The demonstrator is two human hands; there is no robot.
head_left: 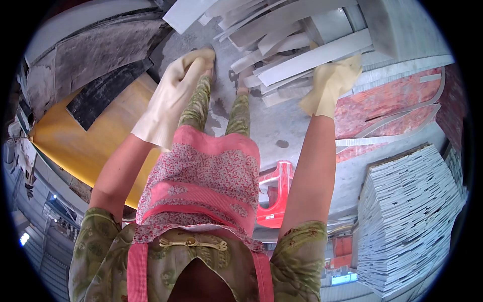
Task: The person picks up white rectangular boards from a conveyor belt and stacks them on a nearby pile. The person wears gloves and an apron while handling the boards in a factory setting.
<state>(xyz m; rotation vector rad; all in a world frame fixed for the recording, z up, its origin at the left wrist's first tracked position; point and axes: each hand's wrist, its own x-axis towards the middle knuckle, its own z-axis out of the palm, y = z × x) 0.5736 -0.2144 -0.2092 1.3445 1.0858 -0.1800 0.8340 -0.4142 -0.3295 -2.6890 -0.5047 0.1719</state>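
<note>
Both my hands wear loose cream rubber gloves. My left hand [183, 78] hangs in front of my left leg, above the grey floor, its fingers curled in toward the thumb; nothing shows in it. My right hand [334, 80] is beside the near right end of a heap of pale strips, with its fingers bunched. The glove hides whether it grips or touches anything. Nearest to it lies a long white stone-like strip [314, 58], on top of several other strips [274, 35] piled crosswise.
A red plastic stool [278, 196] stands near my right forearm. To the right are a red-patterned slab [382, 110] with pale curved strips and a tall stack of thin pieces [407, 201]. A yellow sheet [75, 146] and dark slabs [103, 48] are at left.
</note>
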